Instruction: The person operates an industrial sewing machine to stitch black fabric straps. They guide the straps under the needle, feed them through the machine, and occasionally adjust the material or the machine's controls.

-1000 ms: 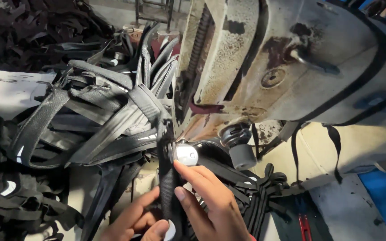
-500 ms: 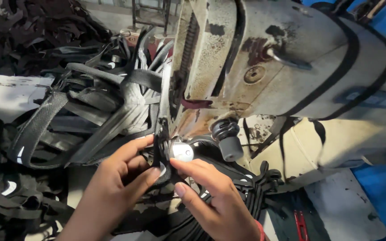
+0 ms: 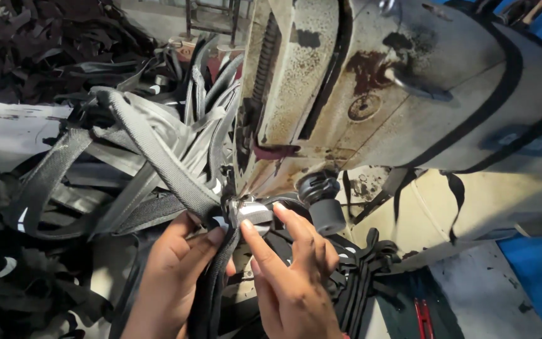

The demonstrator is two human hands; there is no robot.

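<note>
A black webbing strap (image 3: 211, 295) runs up from the bottom edge to the needle area of a worn cream sewing machine (image 3: 409, 94). My left hand (image 3: 174, 276) pinches this strap just below the presser foot (image 3: 249, 212), thumb and forefinger closed on it. Close beside it, my right hand (image 3: 293, 276) rests its fingertips on the strap and the shiny metal foot, fingers extended. The strap's end under the foot is hidden by my fingers.
A big tangle of grey and black straps (image 3: 139, 157) hangs left of the machine head. More black straps (image 3: 359, 276) lie right of my hands. A black knob (image 3: 322, 201) sticks out beside the foot. Dark scraps (image 3: 39, 44) pile at the back left.
Both hands have risen from the bottom edge to the presser foot. The left hand has taken the strap and brought it under the machine head; the view has tilted closer.
</note>
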